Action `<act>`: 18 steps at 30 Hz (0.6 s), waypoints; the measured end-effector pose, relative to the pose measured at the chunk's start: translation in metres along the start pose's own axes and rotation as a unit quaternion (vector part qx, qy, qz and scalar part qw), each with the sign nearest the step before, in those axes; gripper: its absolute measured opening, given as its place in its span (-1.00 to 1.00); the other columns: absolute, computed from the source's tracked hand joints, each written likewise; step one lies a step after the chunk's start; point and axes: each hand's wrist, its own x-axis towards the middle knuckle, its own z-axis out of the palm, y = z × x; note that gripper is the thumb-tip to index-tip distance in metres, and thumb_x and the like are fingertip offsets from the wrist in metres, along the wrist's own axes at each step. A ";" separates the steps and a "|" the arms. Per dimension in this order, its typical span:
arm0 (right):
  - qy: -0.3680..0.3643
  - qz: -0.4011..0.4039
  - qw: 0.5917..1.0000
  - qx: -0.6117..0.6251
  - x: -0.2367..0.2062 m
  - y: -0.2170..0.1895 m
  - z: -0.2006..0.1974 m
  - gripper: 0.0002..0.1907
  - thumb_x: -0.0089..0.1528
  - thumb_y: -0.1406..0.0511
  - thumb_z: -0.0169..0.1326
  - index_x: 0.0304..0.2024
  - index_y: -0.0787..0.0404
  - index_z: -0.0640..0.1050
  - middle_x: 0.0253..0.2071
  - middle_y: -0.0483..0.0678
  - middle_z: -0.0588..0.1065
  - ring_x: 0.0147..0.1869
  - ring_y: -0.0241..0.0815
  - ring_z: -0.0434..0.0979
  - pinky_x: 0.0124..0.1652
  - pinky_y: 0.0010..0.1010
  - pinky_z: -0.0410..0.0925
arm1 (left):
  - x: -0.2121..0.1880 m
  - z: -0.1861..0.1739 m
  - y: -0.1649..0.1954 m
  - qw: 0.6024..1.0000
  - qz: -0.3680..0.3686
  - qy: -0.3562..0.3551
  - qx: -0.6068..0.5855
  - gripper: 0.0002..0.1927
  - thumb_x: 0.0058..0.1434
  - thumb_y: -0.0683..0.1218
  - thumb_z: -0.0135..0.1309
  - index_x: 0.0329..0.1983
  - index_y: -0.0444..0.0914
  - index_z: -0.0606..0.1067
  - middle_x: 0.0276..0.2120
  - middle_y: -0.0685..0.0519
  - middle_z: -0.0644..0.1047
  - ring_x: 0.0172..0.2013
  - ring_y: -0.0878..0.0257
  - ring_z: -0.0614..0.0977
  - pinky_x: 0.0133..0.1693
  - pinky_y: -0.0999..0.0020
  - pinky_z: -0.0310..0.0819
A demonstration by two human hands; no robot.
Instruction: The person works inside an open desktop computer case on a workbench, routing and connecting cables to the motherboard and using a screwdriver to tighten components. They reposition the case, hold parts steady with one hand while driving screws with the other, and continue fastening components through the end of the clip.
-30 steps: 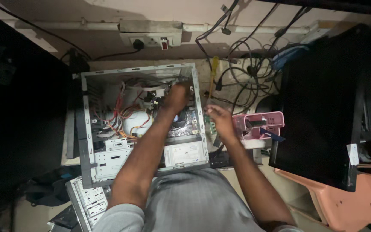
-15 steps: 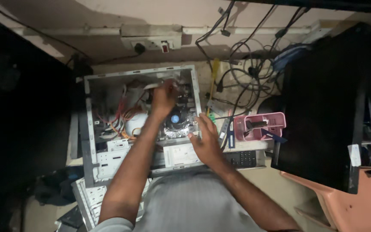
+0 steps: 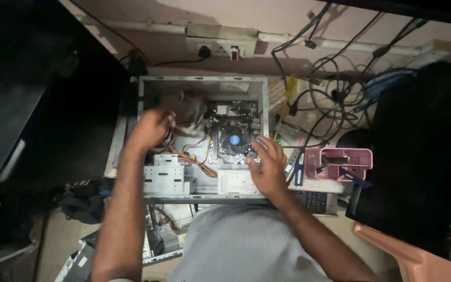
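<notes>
The left hand (image 3: 150,128) is clamped on a cable bundle (image 3: 186,112) at the far left inside the open computer case (image 3: 202,83); the right hand (image 3: 267,167), fingers spread, presses the case's right edge. A hard tug could likely strain a plug.

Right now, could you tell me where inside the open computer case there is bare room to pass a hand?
The computer case has bare room along its far wall, above the motherboard. It is crowded in the middle: the left hand sits in the loose cables, and the right hand rests by the cooler fan. The drive bracket fills the near left corner.
</notes>
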 end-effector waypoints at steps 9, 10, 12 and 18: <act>-0.006 -0.019 1.000 -0.002 0.009 0.008 -0.006 -0.54 0.18 0.33 0.18 0.14 0.26 0.54 0.25 0.08 0.43 0.37 0.14 0.32 0.29 -0.01 0.11 | -0.004 0.034 -0.001 0.898 -0.036 -0.177 0.402 -0.72 0.16 -0.17 0.08 -0.09 -0.17 0.65 -0.13 -0.20 0.64 -0.09 -0.15 0.69 -0.04 -0.07 0.56; 0.008 -0.026 1.000 0.000 0.008 0.015 -0.007 -0.56 0.19 0.34 0.17 0.14 0.27 0.54 0.22 0.09 0.45 0.34 0.14 0.35 0.28 -0.04 0.16 | -0.002 0.035 0.004 0.896 -0.034 -0.176 0.407 -0.72 0.15 -0.14 0.10 -0.08 -0.19 0.65 -0.11 -0.20 0.64 -0.06 -0.13 0.69 -0.01 -0.04 0.55; 0.034 -0.038 0.999 0.007 0.006 0.034 -0.008 -0.59 0.22 0.37 0.14 0.14 0.27 0.53 0.17 0.11 0.49 0.29 0.13 0.42 0.26 -0.09 0.25 | 0.002 0.037 0.015 0.891 -0.034 -0.175 0.417 -0.69 0.13 -0.09 0.15 -0.07 -0.22 0.66 -0.07 -0.19 0.66 -0.02 -0.07 0.69 0.04 0.02 0.55; 0.105 0.181 0.931 0.300 -0.010 0.107 -0.018 -0.70 0.41 0.40 -0.03 0.19 0.28 0.49 -0.02 -0.03 0.56 -0.04 -0.29 0.56 -0.06 -0.50 0.43 | 0.026 0.090 0.040 0.897 0.284 0.008 0.340 -0.49 -0.04 -0.10 0.13 0.07 -0.10 0.56 0.14 -0.02 0.55 0.24 -0.03 0.44 0.21 -0.02 0.25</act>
